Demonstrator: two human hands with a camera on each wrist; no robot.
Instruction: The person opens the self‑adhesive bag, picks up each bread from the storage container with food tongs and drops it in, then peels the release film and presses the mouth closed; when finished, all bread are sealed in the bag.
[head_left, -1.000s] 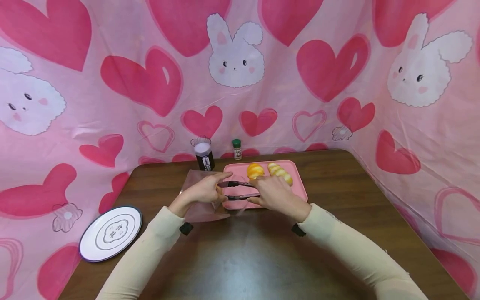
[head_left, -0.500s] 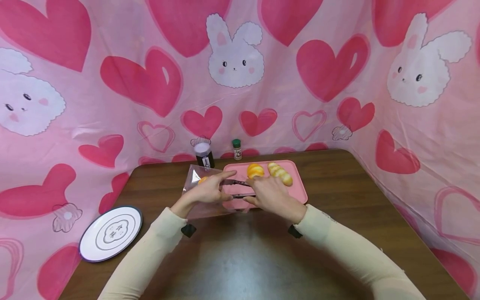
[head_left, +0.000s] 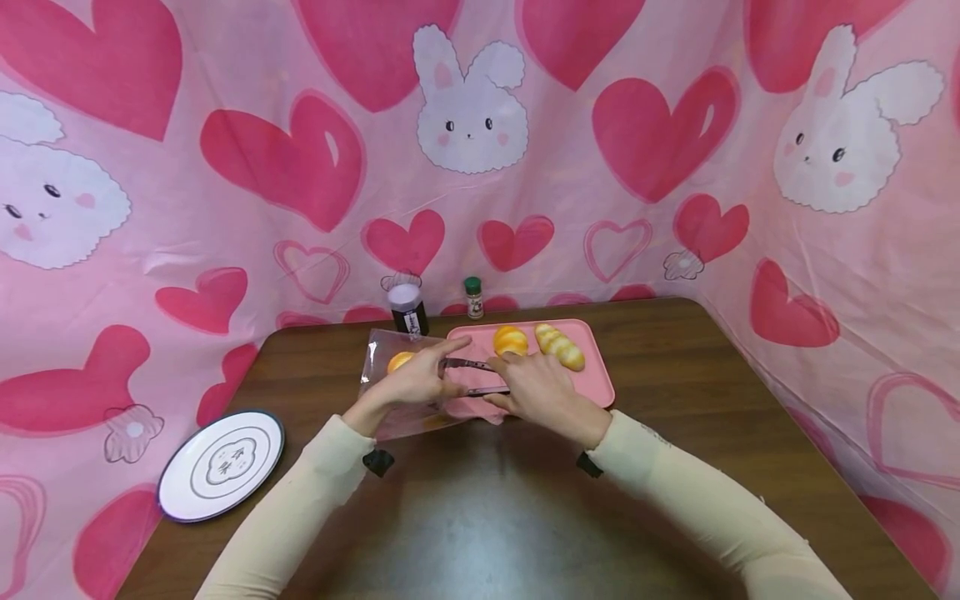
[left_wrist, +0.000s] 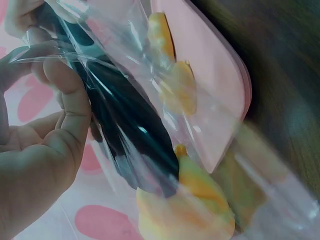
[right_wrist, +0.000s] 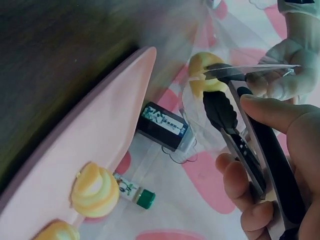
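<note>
My left hand [head_left: 416,375] pinches the edge of a clear plastic bag [head_left: 380,348], thumb against fingers. Inside it lies a round yellow-orange bun [left_wrist: 185,212], partly behind the hand in the head view. My right hand [head_left: 549,390] holds metal tongs [right_wrist: 272,160] with dark handles and black scalloped tips. Those tips reach into the bag and touch the bun; whether they still squeeze it I cannot tell. To the right, a pink tray [head_left: 596,379] bears a swirled round bun [head_left: 510,340] and a long striped bread roll [head_left: 561,347].
Behind the bag stands a dark jar with a pale lid [head_left: 408,312]. A small green-capped shaker bottle [head_left: 474,298] is near the table's back edge. One white plate [head_left: 180,483] lies at the left edge. A pink heart-print cloth [head_left: 555,192] hangs around the wooden table [head_left: 675,467].
The bun has come into view inside the bag, left of my left hand. The bag's far side has lifted and spread. Both hands moved only slightly, with the tongs shifting a little left.
</note>
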